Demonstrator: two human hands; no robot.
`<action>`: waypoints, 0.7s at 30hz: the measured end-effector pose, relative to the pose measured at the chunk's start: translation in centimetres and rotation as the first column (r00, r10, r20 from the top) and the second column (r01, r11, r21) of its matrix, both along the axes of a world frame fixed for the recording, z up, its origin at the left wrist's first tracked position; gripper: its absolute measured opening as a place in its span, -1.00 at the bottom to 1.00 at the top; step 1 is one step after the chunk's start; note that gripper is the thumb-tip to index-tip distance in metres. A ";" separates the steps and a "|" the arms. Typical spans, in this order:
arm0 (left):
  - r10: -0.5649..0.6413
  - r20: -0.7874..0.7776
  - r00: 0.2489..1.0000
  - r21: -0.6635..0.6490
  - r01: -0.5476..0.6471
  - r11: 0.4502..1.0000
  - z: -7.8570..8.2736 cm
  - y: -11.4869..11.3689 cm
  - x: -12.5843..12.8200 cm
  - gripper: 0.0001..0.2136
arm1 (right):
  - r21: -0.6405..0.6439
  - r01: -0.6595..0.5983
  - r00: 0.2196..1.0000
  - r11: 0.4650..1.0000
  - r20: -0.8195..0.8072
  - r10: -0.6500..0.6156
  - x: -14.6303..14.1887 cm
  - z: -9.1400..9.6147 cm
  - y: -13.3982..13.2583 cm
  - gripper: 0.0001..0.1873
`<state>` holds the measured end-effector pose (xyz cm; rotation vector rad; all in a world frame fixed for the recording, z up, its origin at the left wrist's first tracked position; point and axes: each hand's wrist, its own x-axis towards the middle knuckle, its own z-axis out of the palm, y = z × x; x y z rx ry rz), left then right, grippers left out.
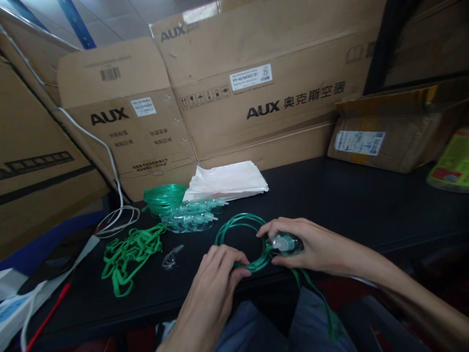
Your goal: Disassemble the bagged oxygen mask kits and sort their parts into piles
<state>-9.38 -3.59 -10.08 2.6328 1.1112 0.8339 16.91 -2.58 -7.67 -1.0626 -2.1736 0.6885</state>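
A coil of green tubing (238,227) lies on the black table (348,200) in front of me. My left hand (216,274) is closed, pinching the near side of the coil. My right hand (304,242) is closed around a clear plastic mask piece (282,243) at the coil's right side. A green strap (315,298) hangs from that piece down over my lap.
To the left lie a heap of green elastic straps (128,254), a small clear part (172,256), a pile of clear masks (190,217), another green tubing coil (163,195) and a stack of plastic bags (227,181). Cardboard boxes (256,93) stand behind. White cable (117,215) at left.
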 end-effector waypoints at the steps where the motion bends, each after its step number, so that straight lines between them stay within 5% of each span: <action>1: -0.021 -0.002 1.000 -0.015 0.021 1.000 0.2 0.1 -0.2 -0.90 | -0.015 0.007 1.000 1.000 0.023 -0.007 0.3 -0.1 0.1 -0.60; 7: 0.076 -0.003 0.997 0.037 -0.076 0.996 0.0 -0.1 0.1 -0.94 | 0.042 0.072 0.997 0.997 0.021 -0.072 -2.1 -0.9 -1.0 -0.84; 11: 0.123 -0.041 0.992 0.116 -0.117 0.986 -0.3 -0.6 0.8 -0.93 | 0.041 0.160 0.985 0.986 -0.070 -0.157 -3.6 -0.6 -1.6 -0.79; 15: 0.045 -0.094 0.995 0.093 -0.036 0.995 0.3 -0.3 0.4 -0.93 | -0.068 0.167 0.956 0.983 -0.231 -0.179 -2.5 1.0 -0.5 -0.69; 21: -0.128 -0.146 0.981 -0.108 0.113 0.988 2.0 0.8 -0.9 -0.85 | -0.156 0.014 0.907 0.988 -0.413 -0.078 -2.1 3.4 1.9 -0.55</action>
